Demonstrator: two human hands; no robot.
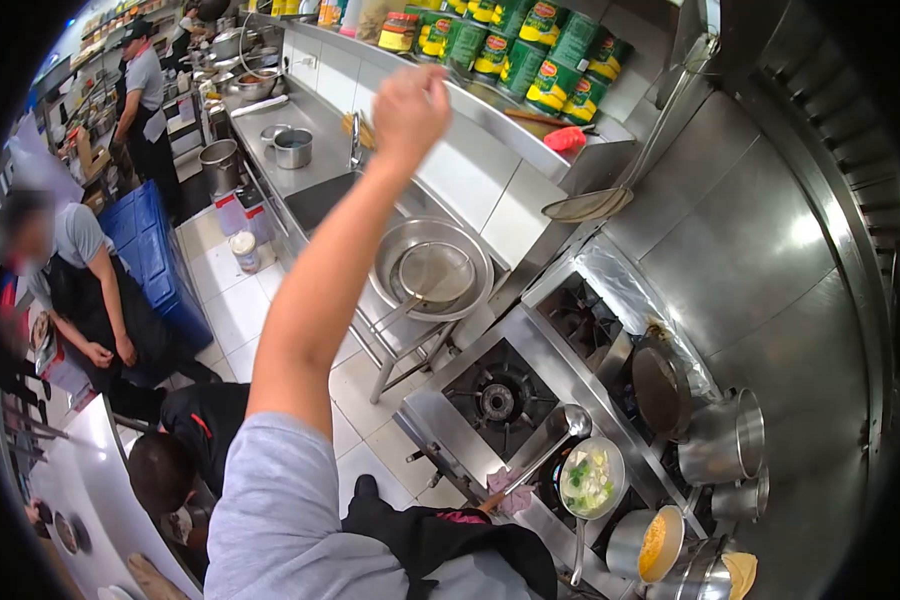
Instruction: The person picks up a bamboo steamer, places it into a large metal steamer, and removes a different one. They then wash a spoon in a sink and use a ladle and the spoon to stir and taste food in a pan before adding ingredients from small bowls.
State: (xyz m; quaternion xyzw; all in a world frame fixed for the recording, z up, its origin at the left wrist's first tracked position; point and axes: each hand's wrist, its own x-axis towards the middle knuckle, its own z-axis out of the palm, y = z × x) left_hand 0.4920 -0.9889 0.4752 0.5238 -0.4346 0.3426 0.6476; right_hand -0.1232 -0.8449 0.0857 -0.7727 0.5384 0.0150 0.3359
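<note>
My left hand is raised at the end of an outstretched arm, just in front of the shelf of cans. Its fingers curl inward, and anything within them is hidden. Nearest to it on the shelf are green and yellow cans and a red-lidded jar. My right hand is out of view. On the stove below, a ladle lies beside a pan of pale food with green pieces. A pinkish cloth lies near the ladle's handle.
A strainer rests in a large metal bowl by the sink. Several pots stand at the stove's back. One person bends close on my left; another person is beyond, near blue bins.
</note>
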